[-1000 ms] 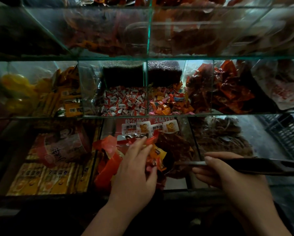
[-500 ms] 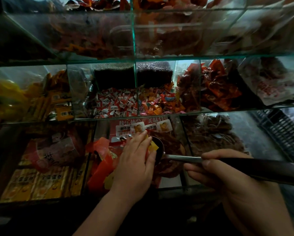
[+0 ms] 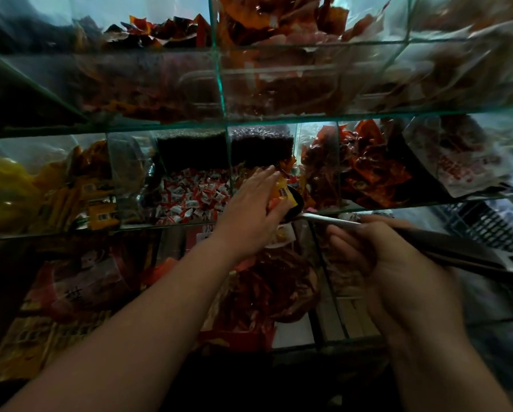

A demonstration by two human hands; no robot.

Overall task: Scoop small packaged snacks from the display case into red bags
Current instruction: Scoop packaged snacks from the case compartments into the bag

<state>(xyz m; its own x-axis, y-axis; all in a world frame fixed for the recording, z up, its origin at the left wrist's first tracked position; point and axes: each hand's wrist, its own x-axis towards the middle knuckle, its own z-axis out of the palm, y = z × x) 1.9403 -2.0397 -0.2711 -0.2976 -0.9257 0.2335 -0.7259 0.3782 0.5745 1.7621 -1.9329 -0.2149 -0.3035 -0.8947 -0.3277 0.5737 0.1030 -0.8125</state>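
While the right hand (image 3: 392, 257) curls its fingers round the dark handle of the scoop (image 3: 463, 251), the left hand (image 3: 255, 209) rests with fingers nearly straight on the orange snack packets (image 3: 282, 194) heaped in the scoop's bowl. The scoop lies left to right. Its bowl points left and far, in front of the middle shelf of the glass case (image 3: 218, 69), and its handle end sits near right.

One left hand (image 3: 251, 214), one right hand (image 3: 398, 263), one scoop (image 3: 433, 239)
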